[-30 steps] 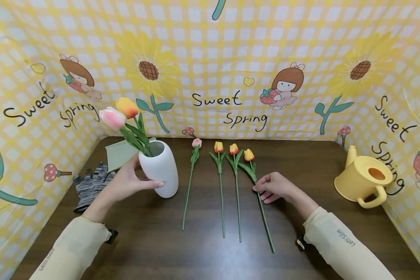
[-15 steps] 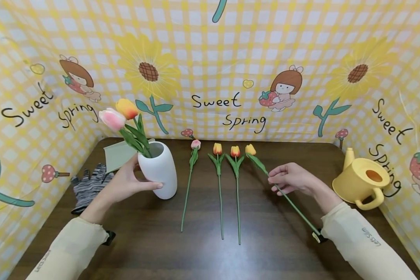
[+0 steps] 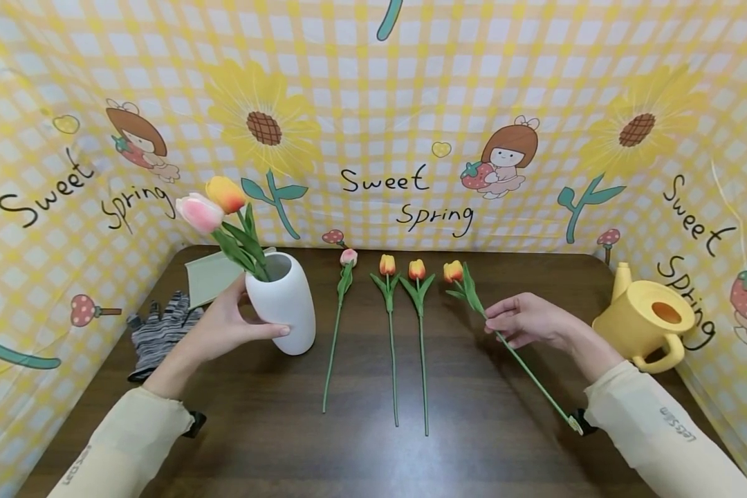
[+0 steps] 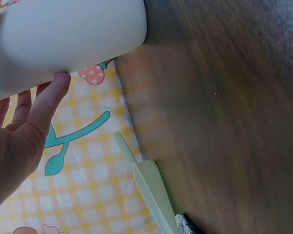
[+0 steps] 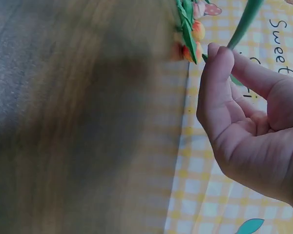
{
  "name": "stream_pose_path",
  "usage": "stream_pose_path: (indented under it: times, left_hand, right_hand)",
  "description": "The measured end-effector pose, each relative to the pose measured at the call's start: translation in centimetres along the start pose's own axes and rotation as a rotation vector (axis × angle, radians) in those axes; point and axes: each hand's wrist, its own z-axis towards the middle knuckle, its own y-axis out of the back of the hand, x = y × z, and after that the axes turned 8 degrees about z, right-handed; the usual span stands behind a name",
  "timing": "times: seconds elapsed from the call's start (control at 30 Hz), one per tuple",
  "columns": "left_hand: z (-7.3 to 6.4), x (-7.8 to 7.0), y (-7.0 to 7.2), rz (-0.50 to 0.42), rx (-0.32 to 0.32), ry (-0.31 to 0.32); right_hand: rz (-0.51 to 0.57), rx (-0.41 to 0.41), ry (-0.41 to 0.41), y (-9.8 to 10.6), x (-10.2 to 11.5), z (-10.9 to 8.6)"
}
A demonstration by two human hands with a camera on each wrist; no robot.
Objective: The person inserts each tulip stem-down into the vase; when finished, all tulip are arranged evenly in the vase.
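I take the white vase (image 3: 283, 301) as my landmark. My left hand (image 3: 224, 325) wraps its side, thumb across the front, a closed grip that steadies it upright on the desk (image 3: 373, 456), I judge because the pink and orange tulips (image 3: 214, 204) already in it lean out to the left. To the right of the vase three tulips (image 3: 389, 332) lie side by side, heads away from me. Further right, my right hand (image 3: 526, 321) pinches the stem of an orange tulip (image 3: 454, 271), lifted clear of the desk with its head toward the vase and its stem trailing back. Farthest right stands a yellow watering can (image 3: 647, 318); left of the vase lies a striped glove (image 3: 162, 328).
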Motion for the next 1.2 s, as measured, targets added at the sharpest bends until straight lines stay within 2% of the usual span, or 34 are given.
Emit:
stream_pose_path:
  times: [0.2,0.5,0.63,0.83,1.2]
  left_hand:
    - [0.1,0.0,0.0,0.003,0.000,-0.005]
    - [0.0,0.0,0.0,0.005,-0.002,-0.005]
    - [0.0,0.0,0.0,0.011,-0.003,0.000]
    - [-0.1,0.0,-0.1,0.010,-0.003,0.006]
    - [0.1,0.1,0.0,0.016,-0.007,-0.002]
  right_hand:
    - [0.110,0.052,0.043,0.2,1.1,-0.7]
    - [0.462,0.132,0.203,-1.1,3.0,-1.4]
    - [0.567,0.157,0.291,-2.0,3.6,-1.7]
    - [0.621,0.197,0.418,-3.7,4.2,-1.8]
    - [0.693,0.263,0.563,-6.2,6.2,-1.4]
